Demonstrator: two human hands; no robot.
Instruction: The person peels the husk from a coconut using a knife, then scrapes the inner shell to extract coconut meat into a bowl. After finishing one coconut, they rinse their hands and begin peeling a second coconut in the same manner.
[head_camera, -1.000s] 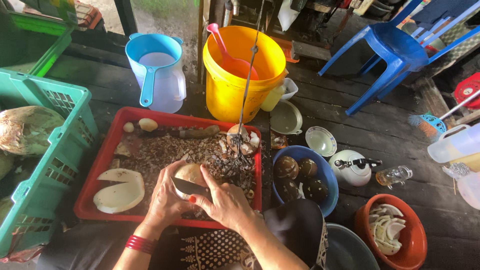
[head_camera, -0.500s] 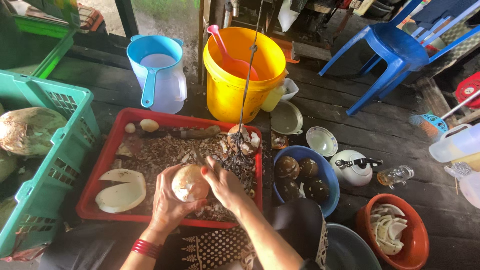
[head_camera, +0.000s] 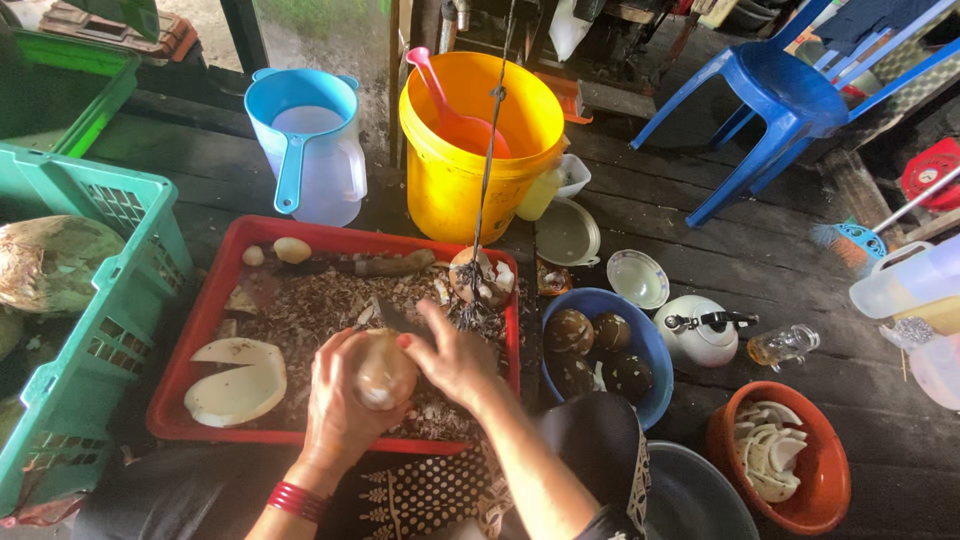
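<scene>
Left hand (head_camera: 335, 405): closed around a pale, peeled coconut piece (head_camera: 385, 375), cupping it from the 9 o'clock side above the near edge of the red tray (head_camera: 190, 360); red bangles (head_camera: 295, 498) at the wrist. Right hand (head_camera: 455, 355): fingers curled over a dark knife blade (head_camera: 395, 320) that lies against the top of the coconut piece; the handle is hidden in the grip. Red tray: holds brown shavings (head_camera: 320, 305) across its middle, curved white coconut slices (head_camera: 235, 385) at its 8 o'clock corner, two small pale lumps (head_camera: 280, 250) at its 11 o'clock corner, and a broken shell (head_camera: 480, 280) at 1 o'clock. Green crate (head_camera: 70, 350): just beside the tray at 9 o'clock. Blue jug (head_camera: 305, 150): at 12 o'clock from the tray. Yellow bucket (head_camera: 470, 165): at 1 o'clock, with a pink scoop (head_camera: 455, 110) standing in it. Blue bowl (head_camera: 625, 380): touching the tray's 3 o'clock side, holding dark coconuts (head_camera: 570, 330). White kettle (head_camera: 700, 335): just beyond that bowl at 3 o'clock. Orange bowl (head_camera: 815, 500): at 4 o'clock, holding white coconut strips (head_camera: 765, 460). Blue plastic chair (head_camera: 790, 100): well apart at 2 o'clock.
</scene>
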